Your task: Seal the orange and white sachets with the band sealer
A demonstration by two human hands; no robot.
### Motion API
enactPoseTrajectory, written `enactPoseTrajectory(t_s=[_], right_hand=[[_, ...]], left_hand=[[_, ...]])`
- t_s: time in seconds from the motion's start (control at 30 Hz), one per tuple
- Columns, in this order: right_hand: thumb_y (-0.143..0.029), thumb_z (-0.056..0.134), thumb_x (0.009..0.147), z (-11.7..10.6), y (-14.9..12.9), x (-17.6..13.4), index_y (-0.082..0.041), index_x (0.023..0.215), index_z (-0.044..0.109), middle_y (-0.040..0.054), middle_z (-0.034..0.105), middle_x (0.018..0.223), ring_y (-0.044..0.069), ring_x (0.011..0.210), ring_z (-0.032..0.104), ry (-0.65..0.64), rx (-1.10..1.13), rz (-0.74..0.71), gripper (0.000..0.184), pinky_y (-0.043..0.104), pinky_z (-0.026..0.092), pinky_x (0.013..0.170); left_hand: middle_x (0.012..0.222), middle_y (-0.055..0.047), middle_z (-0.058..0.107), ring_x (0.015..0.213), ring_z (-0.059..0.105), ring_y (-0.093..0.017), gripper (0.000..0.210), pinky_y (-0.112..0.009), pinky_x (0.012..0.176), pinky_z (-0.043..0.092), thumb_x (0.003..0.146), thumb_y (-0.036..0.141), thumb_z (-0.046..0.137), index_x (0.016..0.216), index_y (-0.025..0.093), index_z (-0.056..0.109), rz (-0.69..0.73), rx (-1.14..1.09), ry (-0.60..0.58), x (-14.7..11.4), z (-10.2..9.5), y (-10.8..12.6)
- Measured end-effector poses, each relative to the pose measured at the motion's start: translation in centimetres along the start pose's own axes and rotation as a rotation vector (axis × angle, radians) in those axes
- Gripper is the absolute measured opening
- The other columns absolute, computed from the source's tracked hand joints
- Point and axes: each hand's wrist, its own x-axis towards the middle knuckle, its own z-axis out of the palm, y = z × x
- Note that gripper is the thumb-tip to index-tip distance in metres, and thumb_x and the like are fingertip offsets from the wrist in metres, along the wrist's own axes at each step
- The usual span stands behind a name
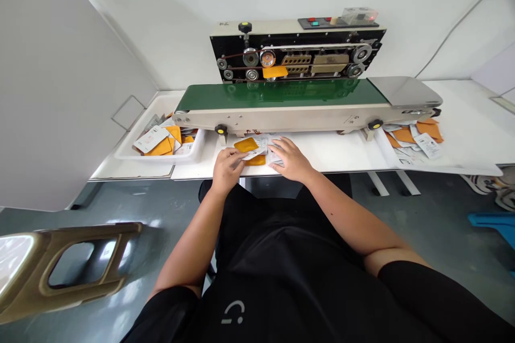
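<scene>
Several small flat packets lie on the white table in front of me, some orange and some white with print. My left hand [228, 170] pinches the edge of an orange-and-white packet [246, 144] between thumb and fingers. Under it shows another orange packet [256, 161]. To the right, my right hand [292, 159] rests with its fingers apart on white printed packets [274, 156], which it partly covers. An orange packet [275, 72] sits at the rollers of the band sealing machine [298, 40].
The sealer's green conveyor belt [281, 94] runs above the hands, with black knobs below. A white tray [177, 158] of mixed packets stands left; a loose packet pile [418, 136] lies right. A brown stool [88, 262] and a blue stool [493, 221] stand beside me.
</scene>
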Motion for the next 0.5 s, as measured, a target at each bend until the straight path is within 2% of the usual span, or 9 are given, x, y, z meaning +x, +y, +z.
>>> enactPoseTrajectory(t_s=[0.1, 0.17, 0.27, 0.37, 0.43, 0.5], right_hand=[[-0.041, 0.063, 0.100, 0.0, 0.1, -0.1, -0.024, 0.152, 0.061, 0.0113, 0.053, 0.159, 0.038, 0.156, 0.037, 0.091, 0.017, -0.010, 0.054, 0.064, 0.040, 0.125], [-0.036, 0.062, 0.100, 0.0, -0.2, -0.1, -0.023, 0.142, 0.068, 0.0120, 0.061, 0.148, 0.037, 0.148, 0.044, 0.184, 0.034, -0.006, 0.044, 0.062, 0.042, 0.122], [-0.032, 0.063, 0.100, 0.5, -1.6, 0.3, -0.021, 0.127, 0.077, 0.0129, 0.072, 0.124, 0.035, 0.125, 0.057, 0.268, 0.081, 0.036, 0.032, 0.059, 0.049, 0.111], [-0.037, 0.073, 0.097, 1.4, -4.1, 1.2, -0.020, 0.115, 0.081, 0.0121, 0.076, 0.107, 0.032, 0.108, 0.060, 0.220, 0.178, 0.047, 0.026, 0.054, 0.052, 0.101], [-0.039, 0.079, 0.093, 1.9, -5.8, 2.1, -0.022, 0.110, 0.083, 0.0103, 0.077, 0.103, 0.030, 0.107, 0.062, 0.165, 0.274, 0.033, 0.024, 0.050, 0.053, 0.100], [-0.039, 0.078, 0.094, 2.0, -7.1, 3.0, -0.024, 0.104, 0.083, 0.0075, 0.077, 0.101, 0.026, 0.105, 0.065, 0.125, 0.372, 0.042, 0.018, 0.045, 0.054, 0.100]], left_hand=[[0.095, -0.006, 0.067, 0.089, 0.065, -0.020, 0.013, -0.035, 0.083, 0.056, 0.098, 0.030, 0.068, 0.104, 0.023, 0.078, -0.110, -0.088, 0.108, -0.1, -0.1, -0.5], [0.090, -0.004, 0.066, 0.084, 0.064, -0.019, 0.015, -0.033, 0.079, 0.055, 0.098, 0.036, 0.071, 0.099, 0.022, 0.073, -0.188, -0.188, 0.148, -0.2, -0.1, -0.8], [0.089, -0.003, 0.068, 0.082, 0.067, -0.018, 0.030, -0.032, 0.079, 0.056, 0.094, 0.050, 0.076, 0.097, 0.021, 0.067, -0.308, -0.468, 0.105, -0.3, -0.1, -1.2], [0.091, -0.004, 0.073, 0.083, 0.072, -0.018, 0.043, -0.034, 0.082, 0.058, 0.086, 0.056, 0.084, 0.091, 0.021, 0.061, -0.371, -0.693, 0.035, -0.4, -0.5, -1.1], [0.093, -0.005, 0.075, 0.085, 0.073, -0.019, 0.048, -0.035, 0.083, 0.059, 0.084, 0.058, 0.086, 0.085, 0.021, 0.055, -0.362, -0.712, -0.001, -0.3, -1.1, -0.9], [0.094, -0.007, 0.077, 0.087, 0.075, -0.021, 0.050, -0.037, 0.083, 0.060, 0.086, 0.059, 0.083, 0.081, 0.022, 0.051, -0.325, -0.656, -0.082, -0.2, -1.7, -0.7]])
